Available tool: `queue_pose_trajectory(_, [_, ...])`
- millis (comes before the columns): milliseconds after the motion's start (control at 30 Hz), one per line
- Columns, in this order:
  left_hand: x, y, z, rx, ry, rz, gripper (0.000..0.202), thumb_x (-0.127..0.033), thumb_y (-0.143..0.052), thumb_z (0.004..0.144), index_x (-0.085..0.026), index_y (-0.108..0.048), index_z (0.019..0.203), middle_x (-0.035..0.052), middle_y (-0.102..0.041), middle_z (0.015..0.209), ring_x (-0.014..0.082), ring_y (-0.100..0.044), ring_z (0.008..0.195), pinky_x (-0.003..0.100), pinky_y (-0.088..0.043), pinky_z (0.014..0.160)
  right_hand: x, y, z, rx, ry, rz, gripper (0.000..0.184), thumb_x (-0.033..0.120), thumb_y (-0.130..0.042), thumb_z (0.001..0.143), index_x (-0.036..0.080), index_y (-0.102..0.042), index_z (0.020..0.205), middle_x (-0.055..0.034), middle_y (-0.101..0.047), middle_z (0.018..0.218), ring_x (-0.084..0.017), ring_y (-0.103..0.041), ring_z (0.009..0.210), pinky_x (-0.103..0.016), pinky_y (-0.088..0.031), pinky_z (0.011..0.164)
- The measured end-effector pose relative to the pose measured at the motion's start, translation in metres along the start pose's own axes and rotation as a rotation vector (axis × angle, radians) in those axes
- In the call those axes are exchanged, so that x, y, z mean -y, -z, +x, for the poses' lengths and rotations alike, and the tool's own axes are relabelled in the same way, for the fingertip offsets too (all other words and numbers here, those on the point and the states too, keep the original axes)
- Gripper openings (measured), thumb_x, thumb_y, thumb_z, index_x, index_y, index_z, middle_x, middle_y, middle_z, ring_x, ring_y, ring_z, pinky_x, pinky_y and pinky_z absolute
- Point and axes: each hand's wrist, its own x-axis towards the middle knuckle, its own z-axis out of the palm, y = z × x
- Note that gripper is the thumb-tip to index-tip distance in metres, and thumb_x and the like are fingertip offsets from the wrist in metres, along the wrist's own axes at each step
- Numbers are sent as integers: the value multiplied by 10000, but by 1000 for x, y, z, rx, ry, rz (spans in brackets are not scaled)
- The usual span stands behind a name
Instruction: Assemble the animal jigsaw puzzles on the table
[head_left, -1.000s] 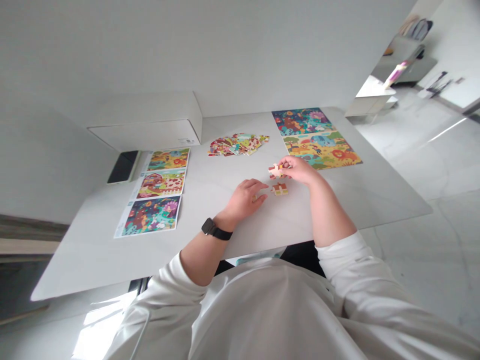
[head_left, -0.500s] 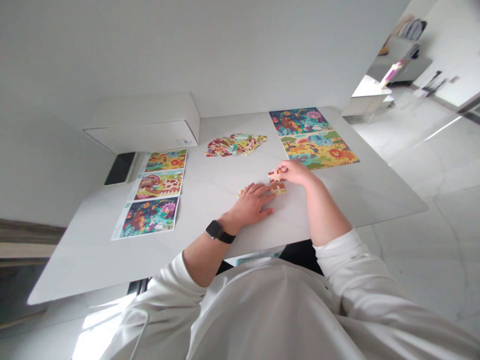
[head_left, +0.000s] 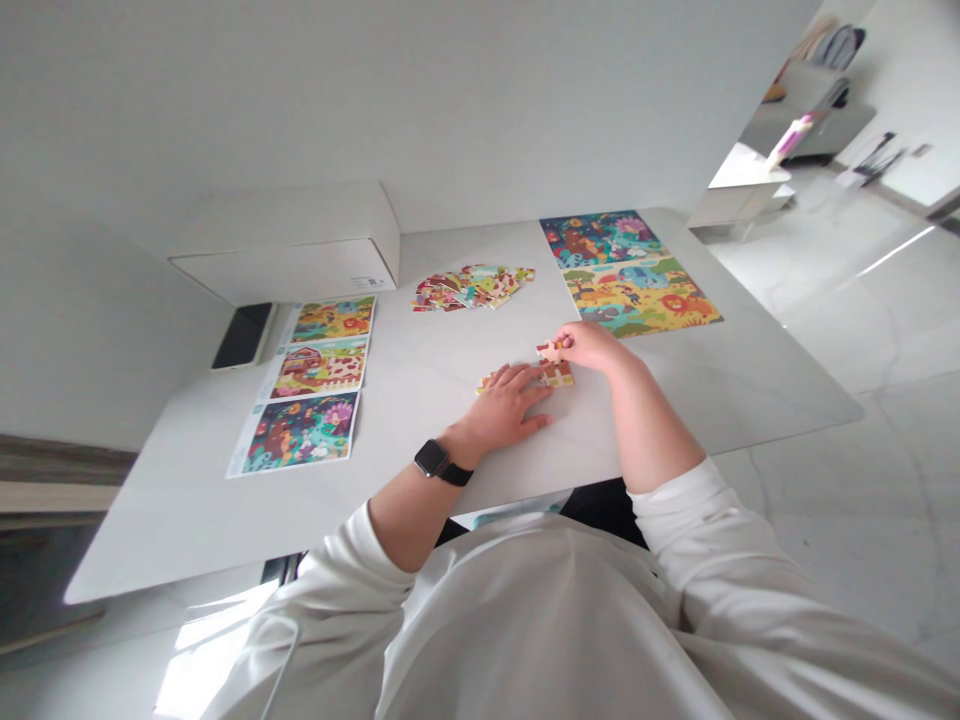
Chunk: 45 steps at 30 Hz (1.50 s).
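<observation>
I'm fitting jigsaw pieces: my right hand (head_left: 592, 346) pinches one piece (head_left: 551, 351) at twelve o'clock of the joined pieces (head_left: 556, 375), which my flat, open left hand (head_left: 504, 404) steadies; next it needs lining up

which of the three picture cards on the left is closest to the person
The dark blue jungle card, at the bottom of the column. The red barn card and the orange card lie farther back, toward the white box.
</observation>
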Motion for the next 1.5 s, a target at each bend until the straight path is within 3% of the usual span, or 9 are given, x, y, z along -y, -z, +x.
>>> queue_pose_trajectory(133, [-2,-1,2,-7,26,-6,461,-477,-703,1002,-281,-715,1419,108,-476,1724,394,-387,1613,667,-282,1335,-1,-1,1,19,23,-36,233,417,-855,886,222,-821,1008,-64,-808,951,-209,-683,830,-291,-427,710])
queue_pose_trajectory(467, [-3,-6,7,12,42,13,476,-487,-708,999,-241,-694,1407,142,-476,1723,393,-400,1607,713,-227,1338,-1,-2,-3,27,-6,-42,330,425,-853,894,225,-754,1136,-57,-785,961,-204,-674,807,-287,-427,708])
queue_pose_trajectory(667, [-4,-6,7,15,43,24,494,-525,-708,997,-226,-703,1391,151,-479,1720,389,-407,1603,713,-232,1337,-2,-4,-4,59,-48,-11,320,352,-899,811,257,-722,1060,11,-766,861,-183,-665,723,-270,-408,649])
queue_pose_trajectory(867, [-7,-4,6,3,44,32,488,-527,-712,991,-244,-704,1389,140,-483,1718,384,-422,1593,716,-268,1324,-1,-7,-1,13,-60,24,325,487,-879,835,248,-701,964,-6,-777,863,-186,-678,728,-275,-410,635])
queue_pose_trajectory(1033, [-6,-5,6,-6,35,41,480,-525,-698,1001,-262,-703,1402,127,-499,1709,371,-431,1585,696,-266,1333,2,-4,-3,28,-51,38,292,441,-877,841,243,-676,916,1,-775,862,-182,-687,744,-271,-410,637])
queue_pose_trajectory(1167, [-5,-7,4,-11,14,59,498,-513,-681,1014,-280,-676,1453,114,-495,1712,375,-414,1595,682,-251,1342,-1,-6,0,40,-70,35,232,362,-859,875,235,-707,994,-21,-800,923,-190,-708,796,-266,-422,663])
queue_pose_trajectory(1333, [3,5,4,-175,12,34,590,-462,-653,1037,-268,-557,1587,144,-531,1661,341,-476,1544,581,-339,1323,-4,-9,3,-85,-58,48,173,347,-757,967,235,-751,1099,-72,-822,1032,-226,-735,908,-288,-444,739])
queue_pose_trajectory(1500, [32,33,6,-417,180,-41,312,-234,-617,1025,-218,-723,1318,123,-744,1185,265,-682,1160,437,-546,1072,6,-13,4,-230,43,122,146,320,-682,984,248,-766,1081,-33,-778,843,-223,-697,797,-304,-431,711])
